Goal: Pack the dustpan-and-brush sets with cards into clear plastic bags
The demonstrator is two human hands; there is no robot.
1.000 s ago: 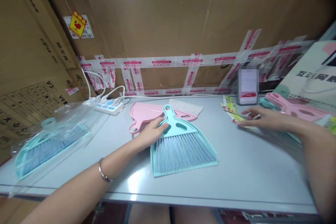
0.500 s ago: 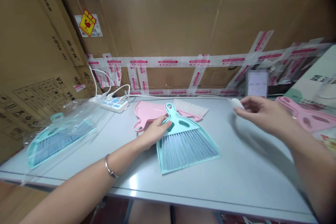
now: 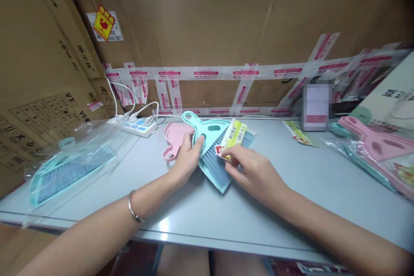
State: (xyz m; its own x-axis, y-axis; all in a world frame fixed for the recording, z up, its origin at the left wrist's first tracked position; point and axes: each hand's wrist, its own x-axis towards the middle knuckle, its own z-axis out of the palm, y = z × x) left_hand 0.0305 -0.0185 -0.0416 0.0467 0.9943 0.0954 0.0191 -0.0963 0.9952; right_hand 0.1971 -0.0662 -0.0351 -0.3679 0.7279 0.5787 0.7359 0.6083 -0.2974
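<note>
Turquoise brush-and-dustpan set (image 3: 210,155) is in front of us near the middle of the table (image 3: 274,220), slanted, its looped handle toward the back left and its bristle edge toward the front right. Our left hand (image 3: 187,155) is closed on its left side near the handle, thumb over the face and the other fingers partly hidden behind; we cannot tell how far the set is off the surface. Our right hand (image 3: 254,170) has its fingers bent in, barely parted, pinching the lower corner of a printed label card (image 3: 234,134) that lies across the bristles. Behind the set's left side a pink dustpan (image 3: 174,138) shows, with the power strip (image 3: 140,127) beyond it, so we have little room at the back left. To our right the surface runs open past the wrist as far as a bagged pink-and-turquoise set (image 3: 377,138); a second label card (image 3: 299,133) and a phone (image 3: 317,105) are near the back edge. At far left we see a bagged turquoise set (image 3: 71,172), well apart from our hand, and between us and the table's front edge a bare strip remains, crossed by both forearms
</note>
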